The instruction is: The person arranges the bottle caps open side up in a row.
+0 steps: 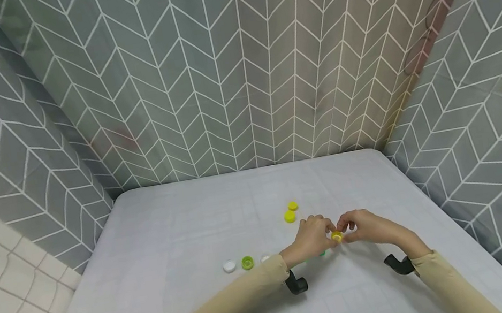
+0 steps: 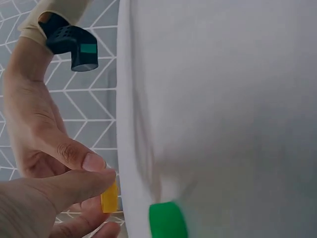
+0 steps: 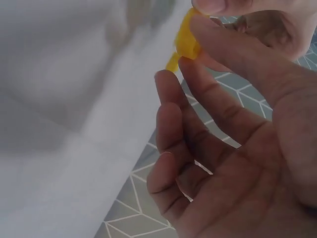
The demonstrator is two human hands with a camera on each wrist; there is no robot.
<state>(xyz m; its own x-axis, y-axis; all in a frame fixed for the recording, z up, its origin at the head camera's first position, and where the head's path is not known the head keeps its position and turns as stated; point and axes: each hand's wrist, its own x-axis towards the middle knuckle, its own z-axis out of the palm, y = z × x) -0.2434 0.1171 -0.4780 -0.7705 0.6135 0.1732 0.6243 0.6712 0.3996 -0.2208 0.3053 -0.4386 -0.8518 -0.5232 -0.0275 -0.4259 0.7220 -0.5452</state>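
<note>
Above the white table, both hands meet at one yellow bottle cap [image 1: 336, 236]. My left hand [image 1: 313, 236] pinches the cap from the left, its thumb close beside the cap [image 2: 109, 198] in the left wrist view. From the other side my right hand [image 1: 364, 227] pinches it too. In the right wrist view the right thumb and index finger [image 3: 218, 91] are at the cap [image 3: 187, 39], and the other fingers curl loosely below. A green cap [image 2: 167, 220] stands on the table below the hands, mostly hidden by the left hand in the head view.
Two yellow caps [image 1: 290, 216] lie farther back on the white table [image 1: 183, 226]. Left of the left forearm are a white cap [image 1: 229, 266], a light green cap [image 1: 247, 263] and another white cap [image 1: 265, 257], partly covered by the sleeve. Patterned curtains [image 1: 229, 73] surround the table.
</note>
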